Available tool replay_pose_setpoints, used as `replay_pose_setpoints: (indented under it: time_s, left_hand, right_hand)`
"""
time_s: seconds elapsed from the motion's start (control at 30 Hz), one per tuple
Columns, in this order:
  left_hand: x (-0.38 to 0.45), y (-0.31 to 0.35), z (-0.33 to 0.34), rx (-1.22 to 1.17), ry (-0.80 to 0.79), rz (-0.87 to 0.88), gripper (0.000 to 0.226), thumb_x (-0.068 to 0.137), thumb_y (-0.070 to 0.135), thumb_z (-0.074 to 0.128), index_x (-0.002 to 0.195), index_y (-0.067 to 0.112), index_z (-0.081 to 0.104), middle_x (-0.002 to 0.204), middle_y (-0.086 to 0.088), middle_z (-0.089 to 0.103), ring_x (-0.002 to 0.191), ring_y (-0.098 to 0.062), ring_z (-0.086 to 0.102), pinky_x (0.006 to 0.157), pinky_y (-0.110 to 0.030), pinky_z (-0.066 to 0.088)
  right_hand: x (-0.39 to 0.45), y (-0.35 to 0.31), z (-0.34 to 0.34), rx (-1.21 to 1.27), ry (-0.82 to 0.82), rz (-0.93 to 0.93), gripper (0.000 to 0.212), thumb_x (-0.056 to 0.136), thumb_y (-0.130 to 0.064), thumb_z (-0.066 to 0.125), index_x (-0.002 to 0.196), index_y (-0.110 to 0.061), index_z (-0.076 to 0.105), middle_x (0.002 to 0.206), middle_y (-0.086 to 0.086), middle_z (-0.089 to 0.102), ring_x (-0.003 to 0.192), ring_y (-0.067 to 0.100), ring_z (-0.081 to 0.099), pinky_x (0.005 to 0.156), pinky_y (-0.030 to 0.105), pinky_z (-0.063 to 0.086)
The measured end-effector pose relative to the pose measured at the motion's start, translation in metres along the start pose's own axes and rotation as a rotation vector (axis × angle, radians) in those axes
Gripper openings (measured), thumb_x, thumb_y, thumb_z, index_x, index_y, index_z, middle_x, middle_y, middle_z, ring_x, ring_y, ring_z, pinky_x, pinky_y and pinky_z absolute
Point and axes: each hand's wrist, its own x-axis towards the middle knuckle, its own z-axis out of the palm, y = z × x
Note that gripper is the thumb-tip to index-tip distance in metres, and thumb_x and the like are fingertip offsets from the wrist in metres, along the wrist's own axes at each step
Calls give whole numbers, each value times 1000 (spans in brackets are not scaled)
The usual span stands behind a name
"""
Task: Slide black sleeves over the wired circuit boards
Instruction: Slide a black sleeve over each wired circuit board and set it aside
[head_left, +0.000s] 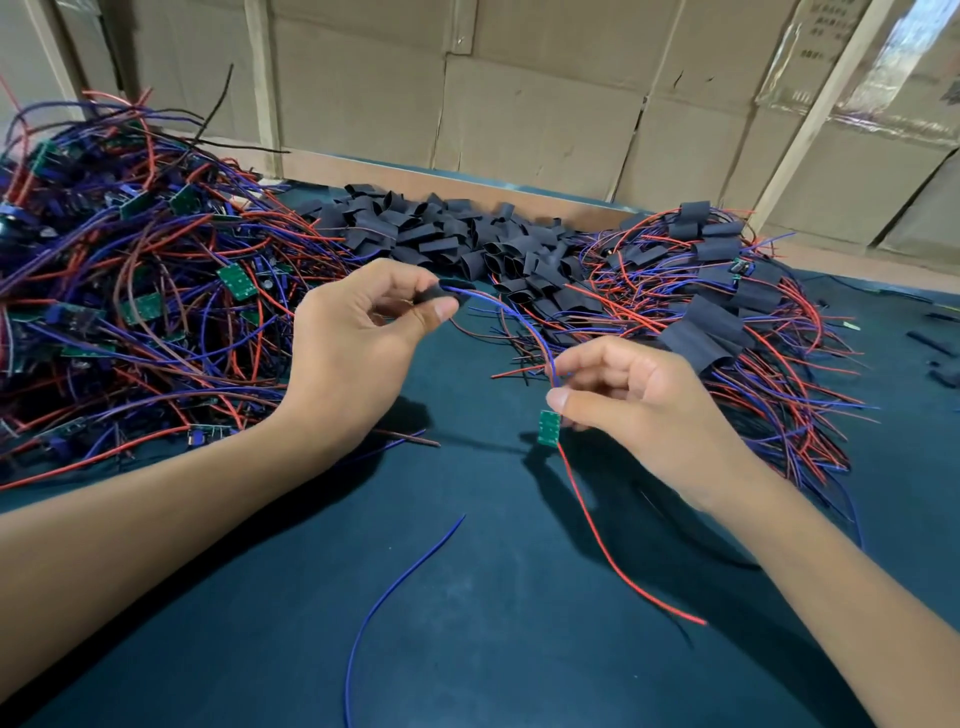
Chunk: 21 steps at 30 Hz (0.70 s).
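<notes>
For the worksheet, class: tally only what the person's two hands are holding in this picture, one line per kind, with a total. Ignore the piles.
Black sleeve, pinched by the left hand: 1
Green circuit board, held by the right hand: 1
Blue wire, running from sleeve to board: 1
Red wire, hanging from the board: 1
Total: 4

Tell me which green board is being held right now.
The board under the right hand, with a red wire hanging below it. The other boards lie in the wire pile at left.
</notes>
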Motion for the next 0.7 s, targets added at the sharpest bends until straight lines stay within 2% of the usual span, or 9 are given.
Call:
replay_pose_setpoints:
  time_s: [0.1,0.2,0.3,0.37,0.43,0.5,0.57,0.6,0.7]
  left_hand:
    - [1,-3,0,-22,16,-24,18,82,35,79,81,50,69,75,18,70,70,-6,62,70,-29,52]
    - [0,-2,0,-15,16,-24,15,82,37,77,83,50,68,77,19,70,71,-5,61,73,-33,54]
    - [-2,0,0,5,-5,-25,17,84,36,76,86,50,66,84,22,70,77,-1,62,76,-36,55]
    - [-4,2,0,102,-34,3,24,85,36,76,88,55,62,92,35,64,89,4,60,75,-26,48]
    - [-6,4,1,218,-50,43,28,85,36,76,91,57,59,98,46,56,101,4,53,82,-17,41]
    - [-8,2,1,293,-59,94,25,86,35,75,99,49,60,99,42,56,106,-1,47,94,-21,40]
    - [-9,2,1,369,-63,141,24,88,34,74,107,40,62,102,33,59,109,-9,45,101,-41,41]
    - [-9,2,0,399,-65,157,24,88,35,73,109,37,62,105,29,60,110,-12,44,101,-46,40]
    - [-10,2,0,449,-68,196,25,89,36,72,113,35,62,111,26,60,113,-13,44,97,-36,31]
  right_hand:
    - [0,2,2,-237,-34,8,7,85,-21,80,90,-25,77,88,-11,77,82,6,70,81,22,53]
    - [1,4,3,-313,-12,23,4,87,-22,78,86,-26,75,86,-13,76,81,5,70,82,22,52]
    - [2,5,3,-220,15,49,5,90,-18,74,88,-22,73,83,-8,76,77,5,69,77,22,51]
    - [3,4,3,-118,41,48,8,92,-11,70,87,-17,71,77,1,75,72,8,69,70,20,50]
    - [3,1,3,13,85,49,13,93,-2,64,83,-11,67,73,10,71,70,18,70,66,25,54]
    - [4,-3,2,147,121,51,21,94,4,57,78,-9,63,71,10,65,68,28,72,65,36,60]
    - [4,-7,2,256,132,44,21,90,2,57,74,-10,62,70,11,58,66,35,72,68,47,62]
    - [4,-8,3,314,127,43,17,85,0,58,72,-10,63,71,15,54,65,36,71,68,50,62]
    - [3,-9,2,447,91,40,10,78,2,62,74,-6,66,73,18,53,63,32,68,61,47,60]
